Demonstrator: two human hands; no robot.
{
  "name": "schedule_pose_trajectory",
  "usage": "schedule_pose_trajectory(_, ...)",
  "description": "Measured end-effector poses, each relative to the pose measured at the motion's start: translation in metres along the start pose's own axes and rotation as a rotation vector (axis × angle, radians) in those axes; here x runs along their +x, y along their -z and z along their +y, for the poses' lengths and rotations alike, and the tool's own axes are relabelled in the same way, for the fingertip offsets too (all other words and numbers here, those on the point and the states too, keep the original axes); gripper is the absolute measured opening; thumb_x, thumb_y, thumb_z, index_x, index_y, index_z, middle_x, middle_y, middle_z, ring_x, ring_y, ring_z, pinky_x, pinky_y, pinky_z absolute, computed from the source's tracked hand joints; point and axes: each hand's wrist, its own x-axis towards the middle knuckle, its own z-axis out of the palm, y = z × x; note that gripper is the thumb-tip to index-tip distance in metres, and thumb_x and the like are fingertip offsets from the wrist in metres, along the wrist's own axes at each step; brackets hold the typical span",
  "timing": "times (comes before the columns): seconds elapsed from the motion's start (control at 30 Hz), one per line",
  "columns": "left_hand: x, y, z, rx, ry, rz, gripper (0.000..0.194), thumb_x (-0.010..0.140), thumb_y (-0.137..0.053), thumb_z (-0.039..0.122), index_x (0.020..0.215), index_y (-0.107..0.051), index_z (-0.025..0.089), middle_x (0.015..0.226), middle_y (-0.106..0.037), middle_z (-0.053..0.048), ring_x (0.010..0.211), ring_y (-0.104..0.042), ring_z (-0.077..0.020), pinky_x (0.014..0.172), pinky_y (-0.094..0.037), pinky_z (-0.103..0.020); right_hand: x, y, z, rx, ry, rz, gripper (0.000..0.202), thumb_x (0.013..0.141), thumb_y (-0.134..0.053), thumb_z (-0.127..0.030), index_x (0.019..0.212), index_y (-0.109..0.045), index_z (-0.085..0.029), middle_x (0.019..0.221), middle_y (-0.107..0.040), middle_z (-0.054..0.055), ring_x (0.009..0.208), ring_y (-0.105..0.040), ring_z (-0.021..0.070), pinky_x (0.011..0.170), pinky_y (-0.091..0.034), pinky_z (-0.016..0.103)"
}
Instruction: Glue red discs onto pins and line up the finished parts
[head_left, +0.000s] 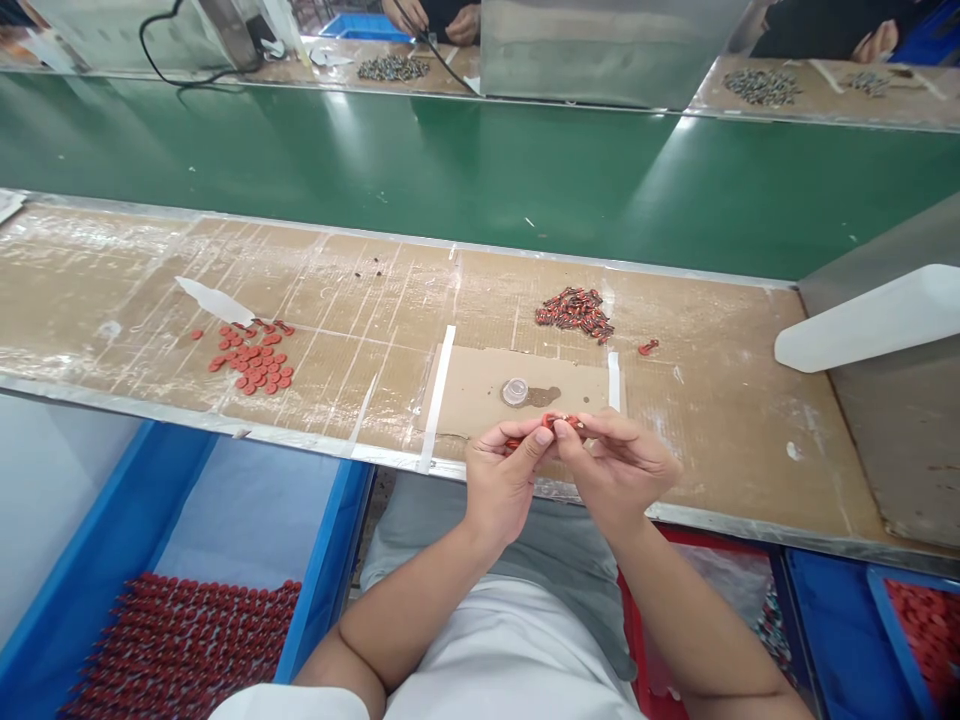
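Note:
My left hand [501,475] and my right hand [616,468] meet above the front edge of the workbench, thumbs and fingertips pinched together. Between them are small red parts [551,420]; the fingers cover much of these, and their exact shape is hard to make out. Some red also shows between the fingers of my left hand. Just beyond the hands, a small round clear dish [515,391] sits on a taped-down cardboard sheet [472,390], beside a brown stain. Farther back lies a pile of small red-and-black parts [575,314], with a single red piece [648,347] to its right.
Loose red discs [259,365] lie on the bench at left, near a white strip [216,300]. A blue bin [311,560] at lower left holds rows of red-topped parts. A green conveyor belt [450,170] runs behind; a white bar [870,318] juts in at right. Another person's hands [465,24] show across.

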Motion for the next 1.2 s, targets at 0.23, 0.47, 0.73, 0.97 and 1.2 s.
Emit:
schedule_pose_trajectory(0.23, -0.005, -0.003, -0.001, 0.069, -0.054, -0.048, 0.015, 0.074, -0.084, 0.022, 0.088, -0.081, 0.025, 0.102, -0.077, -0.005, 0.099, -0.073, -0.0195, 0.090, -0.060, -0.029, 0.009, 0.001, -0.006, -0.052, 0.024, 0.028, 0.014, 0.073, -0.082, -0.018, 0.082, -0.072, -0.021, 0.072, -0.074, 0.003, 0.061, -0.070, 0.0162, 0.054, -0.059, 0.026)
schedule_pose_trajectory(0.47, -0.006, -0.001, -0.005, 0.065, -0.118, -0.114, 0.015, 0.080, -0.078, 0.014, 0.089, -0.080, 0.027, 0.103, -0.076, -0.003, 0.101, -0.072, -0.0150, 0.090, -0.059, -0.023, 0.015, 0.001, -0.011, 0.097, -0.042, 0.004, 0.016, 0.071, -0.081, -0.011, 0.079, -0.071, -0.020, 0.068, -0.072, 0.001, 0.057, -0.067, 0.0121, 0.052, -0.056, 0.019)
schedule_pose_trajectory(0.73, -0.003, 0.002, -0.006, 0.158, -0.269, -0.125, 0.016, 0.077, -0.080, 0.012, 0.087, -0.080, 0.024, 0.103, -0.076, -0.006, 0.100, -0.072, -0.0194, 0.092, -0.060, -0.033, 0.014, 0.005, -0.003, 0.271, -0.120, -0.061, 0.021, 0.072, -0.084, -0.012, 0.088, -0.075, -0.024, 0.079, -0.076, 0.001, 0.068, -0.073, 0.0131, 0.063, -0.061, 0.019)
schedule_pose_trajectory(0.97, -0.006, 0.007, -0.003, 0.152, -0.234, -0.167, 0.018, 0.078, -0.078, 0.010, 0.089, -0.080, 0.025, 0.104, -0.076, -0.005, 0.102, -0.072, -0.0199, 0.094, -0.059, -0.034, 0.014, 0.010, -0.009, 0.227, -0.225, -0.100, 0.022, 0.072, -0.086, -0.023, 0.091, -0.074, -0.021, 0.072, -0.074, 0.003, 0.060, -0.071, 0.0141, 0.056, -0.061, 0.020)
schedule_pose_trajectory(1.2, -0.007, 0.007, 0.002, 0.123, -0.172, -0.182, 0.013, 0.081, -0.077, 0.014, 0.088, -0.079, 0.025, 0.103, -0.076, -0.005, 0.100, -0.073, -0.0206, 0.088, -0.062, -0.033, 0.017, 0.016, -0.014, 0.114, -0.187, -0.132, 0.033, 0.068, -0.089, -0.025, 0.097, -0.073, -0.022, 0.065, -0.071, 0.001, 0.052, -0.065, 0.0139, 0.047, -0.055, 0.021)
